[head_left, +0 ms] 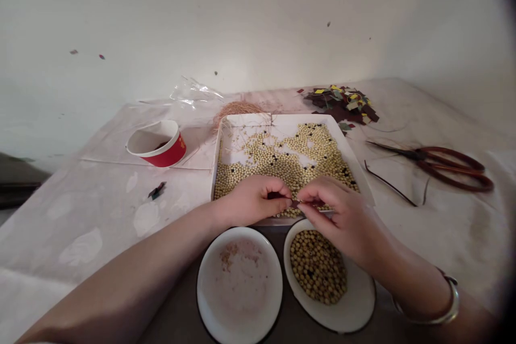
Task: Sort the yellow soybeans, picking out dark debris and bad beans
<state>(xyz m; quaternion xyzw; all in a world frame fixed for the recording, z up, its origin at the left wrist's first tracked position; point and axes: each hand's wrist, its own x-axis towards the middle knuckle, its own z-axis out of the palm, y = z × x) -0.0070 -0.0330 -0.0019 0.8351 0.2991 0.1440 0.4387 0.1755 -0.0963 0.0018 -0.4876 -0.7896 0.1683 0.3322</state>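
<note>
Over the front edge of a white tray (355, 153) of small pale beads (282, 166), my left hand (258, 200) and my right hand (336, 212) face each other, fingertips almost touching. Both are pinched on something small and dark between them, too small to make out. A few dark beads are mixed among the pale ones. Below my right hand is a white bowl (355, 306) with larger tan beads (318, 266). Left of it lies a white plate (239, 295) with reddish crumbs.
A red and white paper cup (167, 155) stands left of the tray. Behind the tray lie a bundle of copper-coloured fibres (242, 107) and clear plastic (195, 91). Coloured scraps (342, 102) lie at the back right; scissors (447, 164) and a dark curved strip (389, 185) lie right.
</note>
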